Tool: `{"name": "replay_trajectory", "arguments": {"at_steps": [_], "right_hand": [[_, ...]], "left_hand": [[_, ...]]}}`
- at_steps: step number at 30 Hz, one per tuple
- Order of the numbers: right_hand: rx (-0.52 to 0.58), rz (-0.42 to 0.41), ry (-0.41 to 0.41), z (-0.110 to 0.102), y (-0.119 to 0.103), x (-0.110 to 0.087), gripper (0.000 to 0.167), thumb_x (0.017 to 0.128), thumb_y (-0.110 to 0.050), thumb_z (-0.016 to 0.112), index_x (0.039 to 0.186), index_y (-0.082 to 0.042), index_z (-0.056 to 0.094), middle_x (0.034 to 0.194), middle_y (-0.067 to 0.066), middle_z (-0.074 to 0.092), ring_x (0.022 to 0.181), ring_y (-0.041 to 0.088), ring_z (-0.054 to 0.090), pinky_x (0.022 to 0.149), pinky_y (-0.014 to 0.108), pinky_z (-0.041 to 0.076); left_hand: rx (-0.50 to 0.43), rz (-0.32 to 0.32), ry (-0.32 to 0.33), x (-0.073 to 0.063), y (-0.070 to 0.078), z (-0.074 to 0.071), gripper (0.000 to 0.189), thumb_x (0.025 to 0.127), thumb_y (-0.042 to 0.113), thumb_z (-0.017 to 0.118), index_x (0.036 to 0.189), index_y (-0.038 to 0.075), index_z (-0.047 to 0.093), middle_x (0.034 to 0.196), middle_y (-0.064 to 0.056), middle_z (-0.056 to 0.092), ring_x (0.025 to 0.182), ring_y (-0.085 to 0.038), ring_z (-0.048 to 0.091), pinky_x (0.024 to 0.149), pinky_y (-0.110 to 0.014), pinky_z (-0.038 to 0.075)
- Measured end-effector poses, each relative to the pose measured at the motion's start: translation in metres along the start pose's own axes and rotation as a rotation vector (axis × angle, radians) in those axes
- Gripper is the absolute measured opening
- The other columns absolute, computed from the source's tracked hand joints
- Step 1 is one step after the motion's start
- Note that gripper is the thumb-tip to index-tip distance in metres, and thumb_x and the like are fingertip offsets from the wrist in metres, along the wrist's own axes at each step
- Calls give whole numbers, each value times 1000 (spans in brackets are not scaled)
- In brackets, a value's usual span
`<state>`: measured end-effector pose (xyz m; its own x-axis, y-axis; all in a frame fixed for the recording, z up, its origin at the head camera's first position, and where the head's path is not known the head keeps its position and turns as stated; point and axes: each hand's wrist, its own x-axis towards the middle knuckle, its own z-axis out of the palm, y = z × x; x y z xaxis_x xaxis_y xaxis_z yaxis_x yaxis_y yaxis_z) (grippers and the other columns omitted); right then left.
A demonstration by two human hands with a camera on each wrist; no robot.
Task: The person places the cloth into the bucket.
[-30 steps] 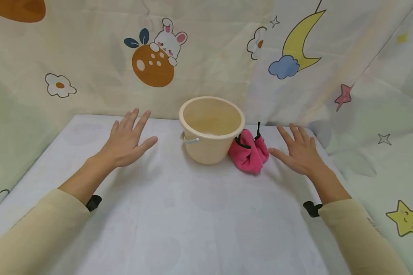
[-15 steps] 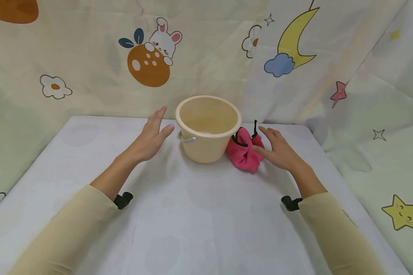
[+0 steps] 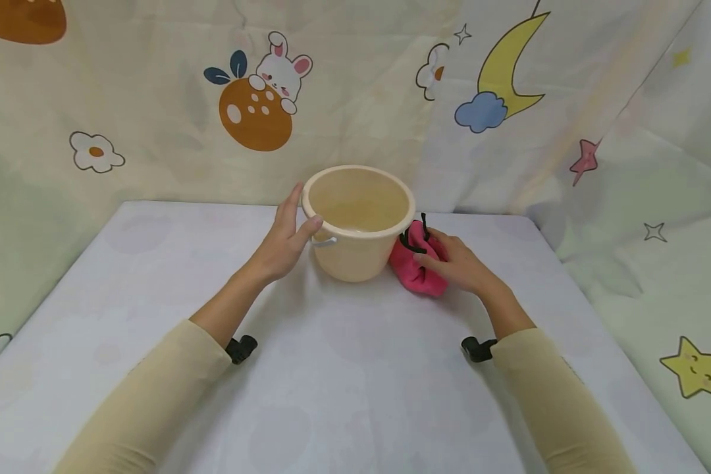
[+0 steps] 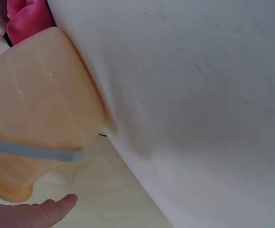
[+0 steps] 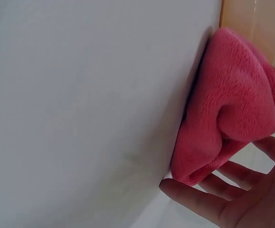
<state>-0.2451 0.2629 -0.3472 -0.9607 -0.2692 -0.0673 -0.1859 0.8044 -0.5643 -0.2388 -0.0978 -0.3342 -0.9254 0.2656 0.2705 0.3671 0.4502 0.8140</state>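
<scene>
A cream plastic bucket (image 3: 355, 257) stands upright at the back of the table, its grey handle (image 4: 37, 151) hanging down on the left side. My left hand (image 3: 281, 247) is at the bucket's left rim, thumb at the front and fingers extended behind. Against the bucket's right side lies a crumpled pink cloth (image 5: 227, 109) with black cord-like edging. My right hand (image 3: 456, 263) touches the cloth from the right, thumb on its front and fingers at its far side. In the right wrist view the fingers of the right hand (image 5: 256, 202) look spread and fairly straight.
The white table (image 3: 343, 382) reaches back to a printed cloth backdrop (image 3: 172, 99) close behind the bucket. A cloth wall (image 3: 640, 250) runs along the right side. Black wrist devices (image 3: 243, 349) sit at both cuffs.
Both hands have moved inward: the left to the bucket's rim, the right onto the pink cloth. The cloth's upright black cord has shifted slightly left. The bucket stays in place.
</scene>
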Motion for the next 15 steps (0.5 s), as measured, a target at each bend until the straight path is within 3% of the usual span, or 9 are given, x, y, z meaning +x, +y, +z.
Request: {"name": "replay_trajectory", "arguments": {"at_steps": [4,11,15], "right_hand": [[-32,-34,17,6,-4,5,82,98,-56,59,163,-15,31,149,18,49,140,36,39,111,61,38],[-85,12,50,17,-10,14,77,96,-42,65,160,-12,36,142,27,49,133,39,44,104,59,44],[-80,34,62,20,-15,14,74,92,-33,71,157,-11,42,138,25,53,131,38,45,104,58,45]], "left_hand": [[-36,19,20,2,2,6,87,103,55,43,166,14,1,172,-11,4,159,-27,4,126,-58,10],[-71,-3,23,5,2,16,87,101,51,49,166,21,1,170,-13,8,159,-30,8,126,-57,12],[-99,0,30,7,1,21,88,99,48,53,166,22,2,170,-13,10,158,-30,12,125,-57,13]]}}
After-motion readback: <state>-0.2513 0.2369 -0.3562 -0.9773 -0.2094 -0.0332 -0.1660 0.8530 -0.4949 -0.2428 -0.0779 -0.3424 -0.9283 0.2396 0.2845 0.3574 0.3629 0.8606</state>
